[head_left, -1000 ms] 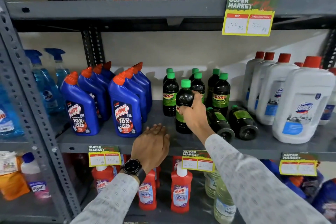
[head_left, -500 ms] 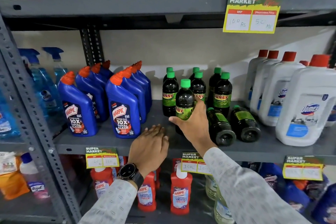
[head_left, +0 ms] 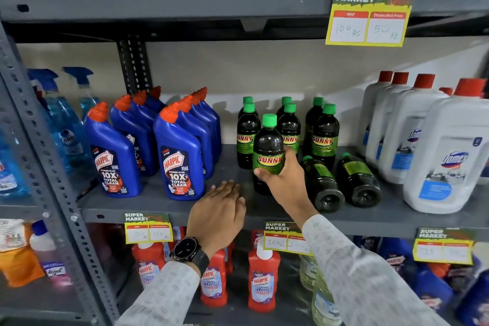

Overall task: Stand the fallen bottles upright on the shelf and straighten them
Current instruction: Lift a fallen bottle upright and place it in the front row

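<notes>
My right hand (head_left: 284, 178) grips a dark Sunny bottle (head_left: 267, 149) with a green cap, upright on the grey shelf (head_left: 230, 209), its label facing me. Behind it several more Sunny bottles (head_left: 325, 137) stand upright. To its right two Sunny bottles lie on their sides with bases toward me: one (head_left: 321, 184) beside my wrist, the other (head_left: 358, 180) further right. My left hand (head_left: 218, 216), watch on the wrist, rests flat on the shelf's front edge, fingers together, holding nothing.
Blue Harpic bottles (head_left: 180, 156) stand left of the Sunny group. Large white Domex jugs (head_left: 447, 156) stand on the right. Blue spray bottles (head_left: 63, 124) are at far left. Red Harpic bottles (head_left: 263, 280) fill the shelf below. Price tags hang on shelf edges.
My right hand has turned the upright Sunny bottle so its label faces forward. My left hand stayed on the shelf edge. The view has shifted slightly downward.
</notes>
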`<state>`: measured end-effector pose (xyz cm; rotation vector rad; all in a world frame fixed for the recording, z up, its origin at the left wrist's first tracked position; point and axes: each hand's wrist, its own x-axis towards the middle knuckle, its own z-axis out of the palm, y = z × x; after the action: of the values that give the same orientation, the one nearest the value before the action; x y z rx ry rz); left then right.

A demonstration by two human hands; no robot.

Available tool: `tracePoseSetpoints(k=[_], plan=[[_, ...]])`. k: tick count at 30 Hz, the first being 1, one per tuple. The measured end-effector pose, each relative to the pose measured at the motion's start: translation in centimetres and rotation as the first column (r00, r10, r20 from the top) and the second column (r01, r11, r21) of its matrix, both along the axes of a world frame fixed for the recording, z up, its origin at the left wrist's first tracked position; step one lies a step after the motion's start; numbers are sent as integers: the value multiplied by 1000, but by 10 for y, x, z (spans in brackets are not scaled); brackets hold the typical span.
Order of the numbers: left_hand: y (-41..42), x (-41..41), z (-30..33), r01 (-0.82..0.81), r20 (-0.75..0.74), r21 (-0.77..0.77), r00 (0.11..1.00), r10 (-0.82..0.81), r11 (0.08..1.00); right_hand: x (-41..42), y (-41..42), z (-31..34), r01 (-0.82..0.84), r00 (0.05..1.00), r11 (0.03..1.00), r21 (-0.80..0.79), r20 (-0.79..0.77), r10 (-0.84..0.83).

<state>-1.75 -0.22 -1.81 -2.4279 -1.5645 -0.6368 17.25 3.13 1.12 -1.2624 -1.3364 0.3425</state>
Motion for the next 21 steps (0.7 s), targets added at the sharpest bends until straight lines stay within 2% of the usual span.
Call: tracePoseSetpoints(k=[4, 7, 18, 20, 21], plan=[[0, 0, 0, 0, -2, -7, 1000, 0, 1000, 0, -3, 2, -35, 999, 999, -20, -39, 34], [0, 0, 0, 1, 2, -4, 1000, -1, 1000, 0, -6, 4, 8, 1000, 1000, -13, -7, -8], [0, 0, 0, 1, -2, 10, 1000, -1, 1000, -6, -21, 11, -126, 992, 991, -55, 17, 127], [-2, 0, 0, -3, -6, 15, 1000, 3, 1000, -8, -33, 19, -143, 987, 989, -27, 76, 145], [-2, 0, 0, 0, -12, 12, 1000, 1, 1000, -6, -39, 24, -86, 985, 996, 16, 154, 83]])
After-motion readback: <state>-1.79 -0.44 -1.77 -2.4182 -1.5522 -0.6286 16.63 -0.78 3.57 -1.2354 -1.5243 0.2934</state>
